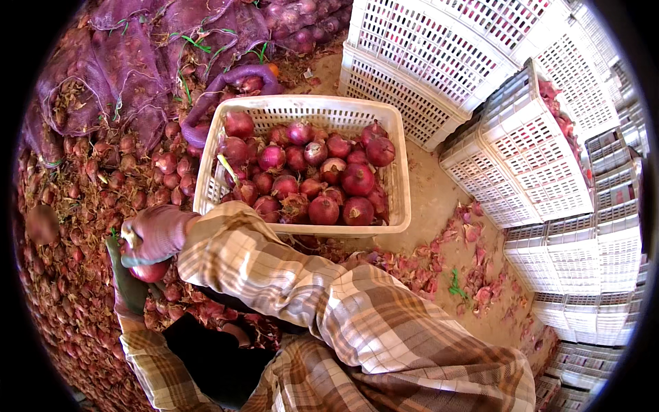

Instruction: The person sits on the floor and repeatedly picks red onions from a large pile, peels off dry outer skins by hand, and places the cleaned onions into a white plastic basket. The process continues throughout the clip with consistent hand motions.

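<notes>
A red onion (148, 272) is between my two gloved hands, low on the left. My left hand (128, 280), in a dark green glove, cups it from below and the side. Over its top, my right hand (159, 232), in a pinkish glove with grey-green fingertips, is closed against the onion. A pale bit shows among the right fingers; what it is cannot be made out. Just right of my hands stands a cream plastic crate (405, 199) holding many red onions (357, 180). One onion in it carries a long pale sprout (227, 169).
Loose onions (75, 275) cover the ground on the left; a blurred round object (42, 224) shows above them. Purple mesh sacks (151, 62) lie at the back left. White slatted crates (528, 151) are stacked along the right. Dry red skins (473, 275) litter the floor.
</notes>
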`<state>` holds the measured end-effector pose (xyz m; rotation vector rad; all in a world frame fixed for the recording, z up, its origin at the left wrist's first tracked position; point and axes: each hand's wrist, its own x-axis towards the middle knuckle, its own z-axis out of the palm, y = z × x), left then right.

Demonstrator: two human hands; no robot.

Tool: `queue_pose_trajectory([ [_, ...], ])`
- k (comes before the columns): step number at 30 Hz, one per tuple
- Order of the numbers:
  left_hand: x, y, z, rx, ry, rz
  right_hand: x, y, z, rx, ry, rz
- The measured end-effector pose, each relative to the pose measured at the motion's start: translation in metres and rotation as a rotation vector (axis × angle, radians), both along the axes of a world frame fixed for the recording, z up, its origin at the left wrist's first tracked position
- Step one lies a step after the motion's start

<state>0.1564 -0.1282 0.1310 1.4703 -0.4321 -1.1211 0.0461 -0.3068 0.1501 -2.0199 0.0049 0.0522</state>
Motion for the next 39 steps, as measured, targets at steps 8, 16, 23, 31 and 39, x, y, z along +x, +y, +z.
queue_pose_trajectory([
  [8, -0.038, -0.054, 0.017, -0.291, 0.092, 0.011, -0.061, -0.032, -0.118, 0.334, -0.421, -0.721],
  [16, -0.016, -0.026, 0.005, -0.244, -0.001, 0.063, -0.247, -0.089, -0.096, 0.593, -0.192, -0.95],
  [23, 0.009, -0.012, -0.018, -0.232, 0.04, 0.066, -0.386, -0.143, -0.065, -0.088, -0.287, -0.987],
  [31, 0.009, -0.003, -0.003, -0.212, 0.005, 0.071, -0.389, -0.165, -0.058, -0.318, -0.191, -0.753],
  [39, -0.007, -0.002, 0.002, -0.14, -0.078, 0.181, -0.394, -0.168, -0.139, -0.672, -0.012, -0.51],
])
